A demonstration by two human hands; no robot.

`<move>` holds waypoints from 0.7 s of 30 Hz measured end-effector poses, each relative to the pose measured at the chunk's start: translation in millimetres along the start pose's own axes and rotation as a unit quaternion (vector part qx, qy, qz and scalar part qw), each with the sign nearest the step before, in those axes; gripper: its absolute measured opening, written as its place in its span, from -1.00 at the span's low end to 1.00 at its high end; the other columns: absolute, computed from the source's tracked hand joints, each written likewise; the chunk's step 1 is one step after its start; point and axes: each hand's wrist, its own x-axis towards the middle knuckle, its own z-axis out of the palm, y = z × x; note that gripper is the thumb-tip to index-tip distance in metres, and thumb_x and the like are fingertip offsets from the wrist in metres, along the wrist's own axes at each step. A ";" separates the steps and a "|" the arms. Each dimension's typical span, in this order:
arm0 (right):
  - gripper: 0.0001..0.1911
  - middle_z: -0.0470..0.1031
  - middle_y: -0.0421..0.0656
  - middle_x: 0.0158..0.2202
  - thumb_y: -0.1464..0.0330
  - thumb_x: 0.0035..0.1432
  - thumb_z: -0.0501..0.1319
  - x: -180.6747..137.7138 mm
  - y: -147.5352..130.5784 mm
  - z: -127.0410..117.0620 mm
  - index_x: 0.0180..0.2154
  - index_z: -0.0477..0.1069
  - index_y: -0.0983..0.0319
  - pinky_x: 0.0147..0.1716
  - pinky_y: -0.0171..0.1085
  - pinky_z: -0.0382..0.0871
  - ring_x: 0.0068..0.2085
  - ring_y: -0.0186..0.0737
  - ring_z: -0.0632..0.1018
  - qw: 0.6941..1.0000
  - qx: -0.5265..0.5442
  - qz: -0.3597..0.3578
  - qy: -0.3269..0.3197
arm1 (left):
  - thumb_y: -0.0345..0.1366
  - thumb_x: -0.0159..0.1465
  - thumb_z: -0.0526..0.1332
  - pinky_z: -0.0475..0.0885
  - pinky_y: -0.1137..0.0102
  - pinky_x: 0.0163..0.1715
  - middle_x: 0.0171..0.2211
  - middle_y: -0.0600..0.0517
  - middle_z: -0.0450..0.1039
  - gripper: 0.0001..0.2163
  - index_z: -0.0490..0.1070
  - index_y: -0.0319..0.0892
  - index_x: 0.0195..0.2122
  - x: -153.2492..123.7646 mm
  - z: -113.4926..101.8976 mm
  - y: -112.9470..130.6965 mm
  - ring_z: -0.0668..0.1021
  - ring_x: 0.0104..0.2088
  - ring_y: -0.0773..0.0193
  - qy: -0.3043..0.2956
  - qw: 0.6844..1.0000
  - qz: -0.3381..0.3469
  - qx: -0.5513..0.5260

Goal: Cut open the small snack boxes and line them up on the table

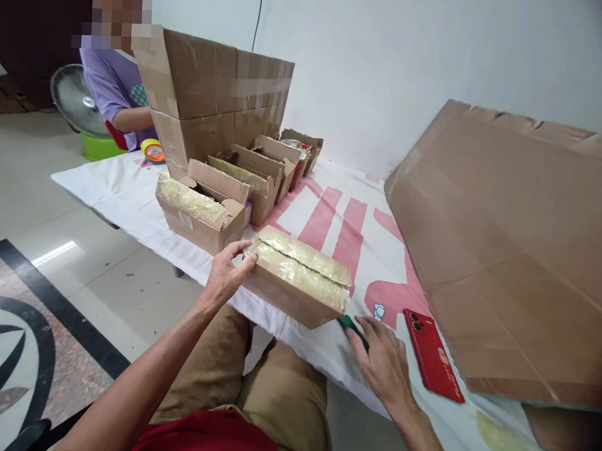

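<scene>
A small cardboard box (293,294) sits at the table's near edge, its two top flaps folded down, covered in yellowish clear tape and parted by a narrow gap. My left hand (230,269) grips the box's left end, thumb on top and fingers around the far corner. Beside the box's right end, my right hand (382,356) is closed on a green and dark tool (349,324), low over the table. Its kind is partly hidden by my fingers.
An open cardboard box (197,222) stands left, with several more behind it. A large carton (212,84) rises at the back. A red phone (432,355) and a big cardboard sheet (517,259) lie right. Another person's arm (131,119) and a tape roll (153,151) are far left.
</scene>
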 end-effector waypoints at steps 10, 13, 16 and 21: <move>-0.59 0.55 0.00 0.16 0.17 0.25 0.18 104.3 -34.0 -57.2 0.08 0.50 0.17 0.20 0.02 0.39 0.18 0.04 0.53 0.962 0.264 -0.060 -0.010 | -0.14 0.15 0.36 0.43 0.30 -0.05 -0.11 -0.04 0.60 -0.65 0.52 -0.20 -0.08 -0.4 13.9 9.2 0.58 -0.12 0.14 -0.006 0.988 -0.069 -0.139; -0.63 0.65 -0.06 0.00 0.13 0.29 0.15 120.5 -34.3 -62.0 -0.03 0.57 0.16 0.10 -0.03 0.45 0.04 0.03 0.61 0.949 0.307 -0.052 -0.054 | -0.13 0.05 0.40 0.42 0.33 -0.14 -0.24 0.02 0.58 -0.65 0.51 -0.19 -0.18 3.2 14.5 14.1 0.56 -0.23 0.20 -0.013 0.976 -0.107 -0.187; -0.55 0.66 -0.08 -0.13 0.04 0.34 0.08 134.0 -30.1 -64.5 -0.10 0.58 0.19 -0.03 -0.10 0.48 -0.08 -0.02 0.62 0.940 0.338 -0.016 -0.051 | -0.10 0.04 0.42 0.43 0.29 -0.08 -0.18 -0.03 0.60 -0.68 0.46 -0.16 -0.27 2.2 11.5 18.3 0.59 -0.14 0.12 -0.023 0.972 -0.105 -0.210; -0.55 0.64 -0.05 -0.12 0.09 0.36 0.00 163.9 -23.2 -52.1 -0.08 0.51 0.23 -0.28 -0.20 0.48 -0.23 -0.13 0.60 0.959 0.270 0.064 -0.055 | -0.03 0.16 0.40 0.36 0.14 0.19 0.37 -0.20 0.32 -0.68 0.36 -0.13 -0.34 -9.4 -5.3 10.3 0.43 0.31 -0.10 -0.049 0.983 -0.032 -0.174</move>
